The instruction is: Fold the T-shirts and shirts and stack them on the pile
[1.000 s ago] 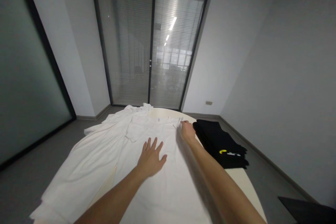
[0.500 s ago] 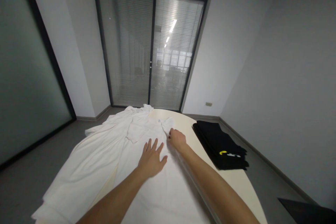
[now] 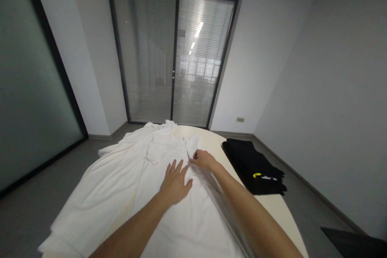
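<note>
A white T-shirt (image 3: 193,209) lies spread on the table, its collar end toward the far side. My left hand (image 3: 174,183) rests flat on the shirt with fingers spread. Just to its right, my right hand (image 3: 204,160) pinches the shirt's right edge close to the sleeve (image 3: 192,144). Along that side the cloth is lifted a little, and my right forearm partly covers it. More white cloth (image 3: 99,185), loosely spread and wrinkled, lies to the left and hangs over the table's edge.
A folded stack of black garments (image 3: 254,165) with a yellow and white print sits on the right of the round cream table (image 3: 211,139). Beyond stand glass doors (image 3: 173,56) with blinds. A dark object (image 3: 353,242) shows at lower right.
My right hand has shifted slightly left, drawing the shirt's right edge inward with it. My left hand has stayed nearly still on the cloth.
</note>
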Available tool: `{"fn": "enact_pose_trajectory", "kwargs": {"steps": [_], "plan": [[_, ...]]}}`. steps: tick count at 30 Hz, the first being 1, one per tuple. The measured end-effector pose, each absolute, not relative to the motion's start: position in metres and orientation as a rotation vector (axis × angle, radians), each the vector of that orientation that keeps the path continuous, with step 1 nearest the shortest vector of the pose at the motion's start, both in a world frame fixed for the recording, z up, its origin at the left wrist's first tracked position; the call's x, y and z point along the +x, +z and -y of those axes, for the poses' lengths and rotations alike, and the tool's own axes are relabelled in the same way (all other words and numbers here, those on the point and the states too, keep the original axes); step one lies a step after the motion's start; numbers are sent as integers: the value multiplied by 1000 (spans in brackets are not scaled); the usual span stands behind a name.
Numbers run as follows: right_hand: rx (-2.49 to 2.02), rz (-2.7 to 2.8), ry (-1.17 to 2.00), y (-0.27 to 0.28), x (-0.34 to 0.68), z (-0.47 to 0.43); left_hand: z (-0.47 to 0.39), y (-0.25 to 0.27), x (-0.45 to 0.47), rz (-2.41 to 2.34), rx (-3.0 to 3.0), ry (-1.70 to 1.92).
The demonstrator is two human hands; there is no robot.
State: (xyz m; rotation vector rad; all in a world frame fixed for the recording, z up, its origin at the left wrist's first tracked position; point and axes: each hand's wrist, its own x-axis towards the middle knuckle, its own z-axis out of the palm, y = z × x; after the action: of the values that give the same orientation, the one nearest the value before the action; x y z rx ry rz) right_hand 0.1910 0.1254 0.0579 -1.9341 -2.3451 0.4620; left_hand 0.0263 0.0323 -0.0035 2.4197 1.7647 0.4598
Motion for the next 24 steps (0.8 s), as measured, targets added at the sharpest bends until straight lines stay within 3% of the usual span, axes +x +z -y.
{"fn": "enact_pose_trajectory", "kwargs": {"steps": [6,13,16,19,22,24], "plan": [[-1873,2582,969,67,217,-124,-32,0,25,-1728,2415,430],[-1673,2471,1345,68,223,-109,-32,0,26,-1720,2414,443],[-1795,2632,1390,76,230,-101,-29,0,27,-1698,2460,440],[-1850,2840,1242,87,238,-88,-29,1,27,-1644,2530,427],[-1775,2953,1129,96,244,-74,-38,6,30,-1611,2590,423],[-1699,2940,1212,99,247,-67,-48,9,34,-1614,2594,406]]}}
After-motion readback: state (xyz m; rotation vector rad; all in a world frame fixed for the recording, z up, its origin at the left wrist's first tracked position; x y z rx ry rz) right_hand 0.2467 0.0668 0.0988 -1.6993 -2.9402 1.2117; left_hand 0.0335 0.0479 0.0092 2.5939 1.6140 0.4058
